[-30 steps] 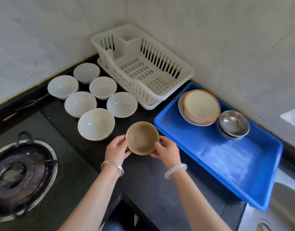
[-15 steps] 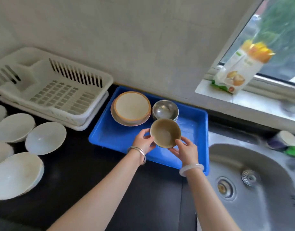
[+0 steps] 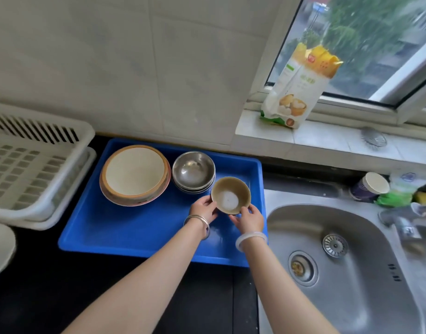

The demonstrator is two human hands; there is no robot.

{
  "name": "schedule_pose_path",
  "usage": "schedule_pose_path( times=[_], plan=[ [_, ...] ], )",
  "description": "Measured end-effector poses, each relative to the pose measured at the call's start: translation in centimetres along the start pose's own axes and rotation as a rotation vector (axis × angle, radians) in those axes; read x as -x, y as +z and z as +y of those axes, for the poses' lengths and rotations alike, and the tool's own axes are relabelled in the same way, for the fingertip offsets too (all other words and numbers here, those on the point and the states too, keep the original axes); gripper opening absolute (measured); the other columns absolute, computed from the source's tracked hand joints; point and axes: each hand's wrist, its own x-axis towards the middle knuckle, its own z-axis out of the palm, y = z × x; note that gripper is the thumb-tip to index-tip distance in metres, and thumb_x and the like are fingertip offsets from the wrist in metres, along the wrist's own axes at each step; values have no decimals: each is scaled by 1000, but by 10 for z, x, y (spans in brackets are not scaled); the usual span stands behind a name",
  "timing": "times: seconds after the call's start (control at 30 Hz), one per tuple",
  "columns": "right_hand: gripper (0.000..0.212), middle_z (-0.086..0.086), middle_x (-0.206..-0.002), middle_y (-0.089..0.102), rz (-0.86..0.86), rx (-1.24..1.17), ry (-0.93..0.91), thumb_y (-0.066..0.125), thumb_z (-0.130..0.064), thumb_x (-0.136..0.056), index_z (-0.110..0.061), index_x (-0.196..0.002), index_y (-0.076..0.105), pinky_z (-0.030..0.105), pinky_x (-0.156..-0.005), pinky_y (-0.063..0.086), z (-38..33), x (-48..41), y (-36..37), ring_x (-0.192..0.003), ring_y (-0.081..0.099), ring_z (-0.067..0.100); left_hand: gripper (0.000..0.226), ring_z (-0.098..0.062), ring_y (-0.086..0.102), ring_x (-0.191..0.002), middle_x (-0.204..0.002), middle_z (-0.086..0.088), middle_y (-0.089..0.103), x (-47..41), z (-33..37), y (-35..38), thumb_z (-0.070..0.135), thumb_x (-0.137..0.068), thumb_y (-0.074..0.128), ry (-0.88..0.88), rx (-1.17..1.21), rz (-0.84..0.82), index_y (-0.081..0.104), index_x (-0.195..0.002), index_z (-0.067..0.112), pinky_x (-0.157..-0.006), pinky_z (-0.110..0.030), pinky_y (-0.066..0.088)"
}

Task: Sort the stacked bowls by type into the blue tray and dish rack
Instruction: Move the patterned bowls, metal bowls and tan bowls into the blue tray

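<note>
Head view: small brown ceramic bowl [image 3: 231, 195] is held over blue plastic tray [image 3: 125, 227].
Grip: left hand [image 3: 203, 209] and right hand [image 3: 249, 219] are clasped on its rim, for steady lowering beside the stacked steel bowls [image 3: 194, 172].

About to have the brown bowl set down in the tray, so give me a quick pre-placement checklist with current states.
1. Both hands on brown bowl: ok, left hand and right hand grip its rim.
2. Bowl over blue tray: ok.
3. Bare tray floor below and in front of it: ok.
4. Clear of steel bowls: cannot tell, the rims look very close.
5. Clear of the wide bowls: ok.
6. Bowl resting on the tray floor: cannot tell.
</note>
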Motion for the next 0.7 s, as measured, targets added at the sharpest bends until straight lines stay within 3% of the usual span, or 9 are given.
schedule_pose_path(
  times=[0.17, 0.33, 0.47, 0.7],
  plan=[
    [35, 17, -114, 62, 9, -4, 39, 49, 3, -91, 0, -125, 54, 7, -34, 39, -7, -21, 12, -58, 54, 6, 25, -19, 54, -101, -107, -5, 60, -20, -1, 11, 2, -90, 49, 23, -4, -7, 59, -108, 16, -84, -28, 43],
    [34, 15, -116, 64, 33, -77, 69, 47, -2, -93, -5, -126, 54, 13, -43, 48, -13, -36, 18, -57, 61, 8, 26, -18, 57, -97, -103, -7, 63, -34, -4, 23, 3, -88, 47, 69, -29, 31, 63, -106, 14, -76, -28, 47],
    [33, 14, -113, 66, 63, -82, 50, 46, -3, -93, -7, -124, 55, 9, -38, 43, -16, -43, 19, -51, 61, 4, 29, -19, 58, -93, -100, -7, 64, -39, -7, 33, 2, -87, 45, 93, -22, 90, 65, -105, 12, -75, -29, 48],
    [36, 13, -117, 62, 26, -162, 75, 42, -11, -96, -11, -131, 50, 22, -58, 54, -21, -46, 24, -70, 66, 18, 32, -19, 56, -92, -103, -5, 64, -45, -7, 38, 4, -89, 45, 102, -47, 98, 63, -115, 10, -80, -32, 49]
  ],
)
